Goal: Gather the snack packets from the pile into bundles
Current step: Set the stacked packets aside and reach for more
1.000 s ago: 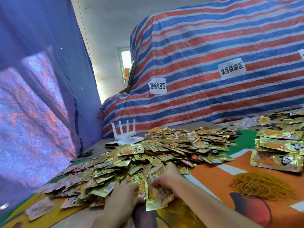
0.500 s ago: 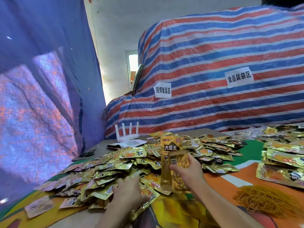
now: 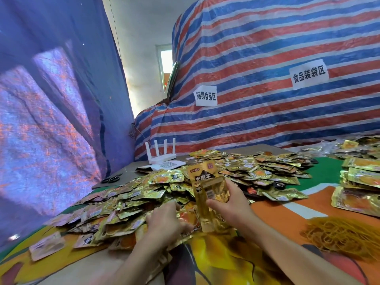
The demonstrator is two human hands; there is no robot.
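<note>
The pile (image 3: 131,200) covers the table (image 3: 287,206), with bundles (image 3: 362,175) well apart at right. The right hand (image 3: 230,204) pinches packets (image 3: 205,182) upright at the pile's near edge. The left hand (image 3: 164,221) rests on the pile, fingers bent; I cannot tell whether it grips anything.

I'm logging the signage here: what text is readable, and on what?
"捆绑食品区": lower paper sign on the striped tarp.
"食品装袋区": higher paper sign, same tarp.
"大魔王": upright packet gripped by the right hand.
Print on packets in the pile: too small to read.
</note>
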